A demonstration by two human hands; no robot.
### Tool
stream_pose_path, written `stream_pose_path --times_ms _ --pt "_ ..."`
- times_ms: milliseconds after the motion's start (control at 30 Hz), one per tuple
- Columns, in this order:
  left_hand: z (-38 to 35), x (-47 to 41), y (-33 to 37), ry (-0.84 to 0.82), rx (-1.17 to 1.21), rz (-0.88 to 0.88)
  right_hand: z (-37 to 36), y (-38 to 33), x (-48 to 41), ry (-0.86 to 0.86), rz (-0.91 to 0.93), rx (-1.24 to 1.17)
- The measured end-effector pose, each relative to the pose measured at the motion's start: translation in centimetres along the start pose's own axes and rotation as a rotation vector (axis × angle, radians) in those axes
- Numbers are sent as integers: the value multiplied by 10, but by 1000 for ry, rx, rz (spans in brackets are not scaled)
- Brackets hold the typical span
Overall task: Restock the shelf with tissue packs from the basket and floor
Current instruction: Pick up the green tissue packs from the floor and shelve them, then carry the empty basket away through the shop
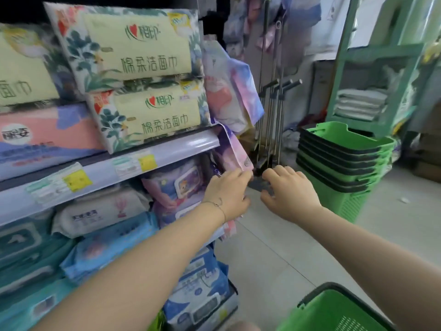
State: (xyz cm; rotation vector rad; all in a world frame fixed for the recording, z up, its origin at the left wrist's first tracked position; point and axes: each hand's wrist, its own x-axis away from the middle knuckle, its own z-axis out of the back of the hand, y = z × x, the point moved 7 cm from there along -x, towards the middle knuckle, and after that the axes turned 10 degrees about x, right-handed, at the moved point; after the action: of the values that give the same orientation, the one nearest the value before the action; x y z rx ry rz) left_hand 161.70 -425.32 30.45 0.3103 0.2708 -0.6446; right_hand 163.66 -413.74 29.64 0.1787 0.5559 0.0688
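The purple-pink tissue pack (235,151) hangs at the end of the shelf (191,145). The left hand (226,194) seems to pinch its lower corner, though blur hides the fingertips. The right hand (290,194) hovers just beside, loosely curled and empty. A green basket (334,311) sits near the person.

Both arms reach forward, bare to the elbow. The left forearm (143,271) runs up from the lower left, the right forearm (370,247) from the lower right. The left hand (226,194) and right hand (290,194) sit level, near each other but apart, backs up. The left fingers (238,174) bend forward; whether they grip anything cannot be told. The right fingers (281,172) curl loosely, holding nothing, with the thumb (266,195) pointing toward the left hand.
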Motion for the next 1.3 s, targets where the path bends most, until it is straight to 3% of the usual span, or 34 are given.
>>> stream_pose_path --times_ms 400,567,800,967,1133,1300 --pt "-213 -51 -15 -354 156 -57 -185 49 38 -296 -277 -65" --pt "-277 -42 -11 -524 227 -67 -224 63 66 -392 -417 -113" --pt "-293 -31 19 -701 239 -126 -212 85 115 -531 -549 -116" --pt "-303 -13 61 -920 232 -156 -191 104 171 -679 -669 -105" --pt "-322 25 95 -1144 168 -178 -163 114 260 -930 -730 -92" --pt "-337 43 98 -1243 52 -135 -132 143 353 -1042 -1047 -141"
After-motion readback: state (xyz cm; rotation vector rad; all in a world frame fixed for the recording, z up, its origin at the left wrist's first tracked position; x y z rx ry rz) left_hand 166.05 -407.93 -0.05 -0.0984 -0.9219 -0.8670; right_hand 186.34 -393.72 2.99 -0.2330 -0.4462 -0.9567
